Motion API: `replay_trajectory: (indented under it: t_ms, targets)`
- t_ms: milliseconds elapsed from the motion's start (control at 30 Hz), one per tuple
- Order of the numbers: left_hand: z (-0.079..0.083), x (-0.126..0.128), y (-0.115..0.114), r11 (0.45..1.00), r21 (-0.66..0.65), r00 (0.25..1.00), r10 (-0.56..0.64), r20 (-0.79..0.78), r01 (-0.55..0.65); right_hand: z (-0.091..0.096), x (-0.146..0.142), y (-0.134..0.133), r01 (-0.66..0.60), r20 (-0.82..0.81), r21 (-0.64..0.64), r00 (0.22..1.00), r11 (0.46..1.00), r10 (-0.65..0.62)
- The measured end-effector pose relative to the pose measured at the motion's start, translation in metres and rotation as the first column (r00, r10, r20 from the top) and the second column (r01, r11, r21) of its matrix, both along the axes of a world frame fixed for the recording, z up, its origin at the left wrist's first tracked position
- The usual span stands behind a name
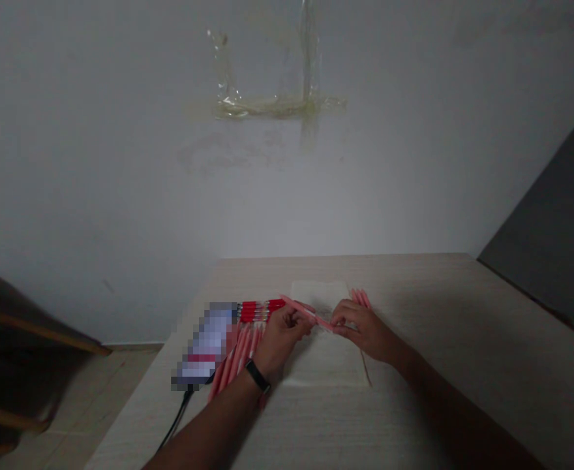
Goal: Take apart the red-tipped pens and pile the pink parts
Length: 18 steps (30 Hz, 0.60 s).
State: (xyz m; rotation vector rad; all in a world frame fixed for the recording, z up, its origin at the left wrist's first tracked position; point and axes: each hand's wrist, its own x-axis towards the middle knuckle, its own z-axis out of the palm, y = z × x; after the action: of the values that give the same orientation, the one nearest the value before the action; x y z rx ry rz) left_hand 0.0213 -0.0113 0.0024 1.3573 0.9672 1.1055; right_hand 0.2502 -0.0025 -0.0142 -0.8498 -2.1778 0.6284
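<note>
Both hands meet over the white sheet, which lies on the table near its far edge, left of centre. The left hand and the right hand each pinch one end of a single pink barrel, fingers closed narrowly on it. The barrel is held just above the sheet and slants down from left to right. A row of red-tipped pens lies just beyond the left hand, toward the table's left edge. A loose bundle of plain pink tubes lies under and beside the left wrist. A smaller pink group shows behind the right hand at the sheet's far right corner, and one thin rod lies along the sheet's right edge. Judged from this layout, the work is partway. Several pieces carry red parts, one is in hand, and many plain tubes remain. A blurred flat object with a cable sits near the left edge.
</note>
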Motion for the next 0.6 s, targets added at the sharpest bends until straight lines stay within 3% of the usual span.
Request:
replay_trajectory:
  t_ms: [267,367,467,600]
  targets:
    - [-0.001,0.000,0.001,0.999,0.042,1.000,-0.010,-0.007,0.010,0.004,-0.005,-0.006,0.039,0.007,-0.032,0.999,0.999,-0.039]
    - [0.002,-0.004,0.003,0.999,0.033,0.999,0.010,0.041,-0.012,0.005,-0.003,-0.004,0.111,-0.024,-0.057,0.993,0.992,-0.113]
    - [0.006,-0.012,0.007,0.996,0.050,0.992,0.074,0.097,-0.079,0.007,0.003,-0.001,0.206,-0.106,-0.091,0.971,0.974,-0.215]
    - [0.009,-0.015,0.008,0.990,0.126,0.997,0.074,-0.022,-0.070,0.006,0.010,0.001,0.197,-0.348,-0.271,0.893,0.942,-0.286]
